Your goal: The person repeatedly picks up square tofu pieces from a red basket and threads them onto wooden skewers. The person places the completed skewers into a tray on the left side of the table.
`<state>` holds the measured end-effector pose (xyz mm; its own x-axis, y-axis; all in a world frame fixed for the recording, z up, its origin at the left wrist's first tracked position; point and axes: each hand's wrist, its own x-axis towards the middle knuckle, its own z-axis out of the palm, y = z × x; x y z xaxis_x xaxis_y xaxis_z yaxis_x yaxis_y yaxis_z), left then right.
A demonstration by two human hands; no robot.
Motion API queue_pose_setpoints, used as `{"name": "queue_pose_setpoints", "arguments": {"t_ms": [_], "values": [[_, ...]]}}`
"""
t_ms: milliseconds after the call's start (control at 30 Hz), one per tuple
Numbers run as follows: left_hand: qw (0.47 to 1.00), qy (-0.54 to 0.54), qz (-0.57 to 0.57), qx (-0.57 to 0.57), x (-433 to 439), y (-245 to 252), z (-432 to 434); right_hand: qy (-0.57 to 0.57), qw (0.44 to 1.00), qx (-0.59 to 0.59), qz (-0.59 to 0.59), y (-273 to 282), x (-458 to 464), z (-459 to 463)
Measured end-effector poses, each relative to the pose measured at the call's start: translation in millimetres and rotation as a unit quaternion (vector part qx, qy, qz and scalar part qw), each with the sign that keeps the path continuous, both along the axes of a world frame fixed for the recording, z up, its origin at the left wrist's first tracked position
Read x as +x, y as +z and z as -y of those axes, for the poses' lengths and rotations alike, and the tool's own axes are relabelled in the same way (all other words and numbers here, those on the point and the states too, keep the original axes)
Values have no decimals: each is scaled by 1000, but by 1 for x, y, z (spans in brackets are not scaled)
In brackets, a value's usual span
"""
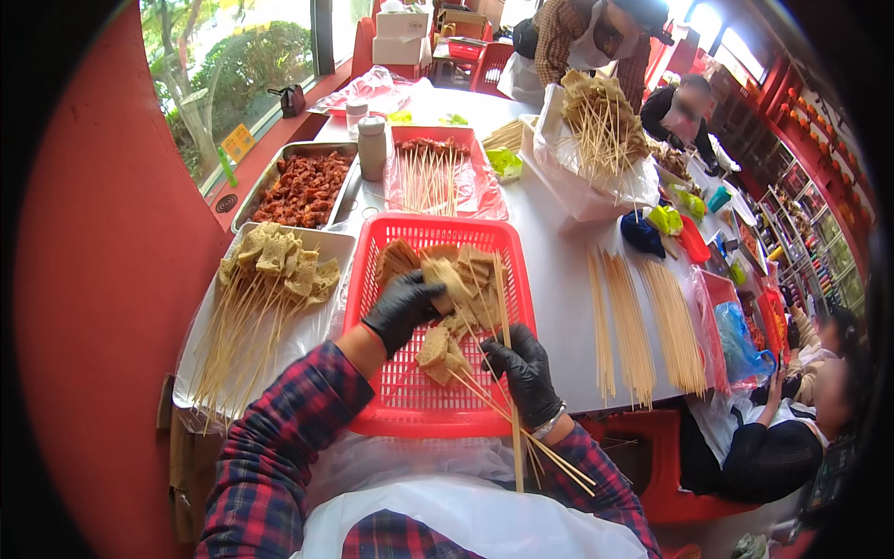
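Note:
A red plastic basket [436, 423] lies before me with brown spongy tofu pieces [482, 276] in its far half. My left hand [403, 312], in a black glove, grips one tofu piece [445, 281] over the basket; this piece looks blurred. Bamboo skewers [515, 440] are in my right hand [524, 374], also gloved in black. One thin skewer slants from that hand up to the gripped piece; its tip cannot be made out. Nearer me, skewered tofu [438, 353] rests in the basket, its sticks passing below my right hand.
Left stands a white tray of skewered tofu [279, 262]; behind it, a metal tray of red marinated chunks [304, 185]. Beyond the basket are a red tray [489, 189] of skewers and a grey flask [372, 147]. Bare skewers [628, 328] lie right, below a piled white bin [552, 133]. Several people work nearby.

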<state>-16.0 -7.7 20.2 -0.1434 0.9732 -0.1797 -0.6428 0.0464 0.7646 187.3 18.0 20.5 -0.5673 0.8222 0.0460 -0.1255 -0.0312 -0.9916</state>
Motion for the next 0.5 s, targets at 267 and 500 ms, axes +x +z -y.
{"name": "queue_pose_setpoints", "arguments": {"t_ms": [267, 500], "values": [[995, 81, -47, -33, -122, -6, -32, 43, 994, -97, 9, 13, 4, 0], [961, -167, -178, -134, -63, 3, -8, 39, 994, -107, 4, 13, 4, 0]]}}
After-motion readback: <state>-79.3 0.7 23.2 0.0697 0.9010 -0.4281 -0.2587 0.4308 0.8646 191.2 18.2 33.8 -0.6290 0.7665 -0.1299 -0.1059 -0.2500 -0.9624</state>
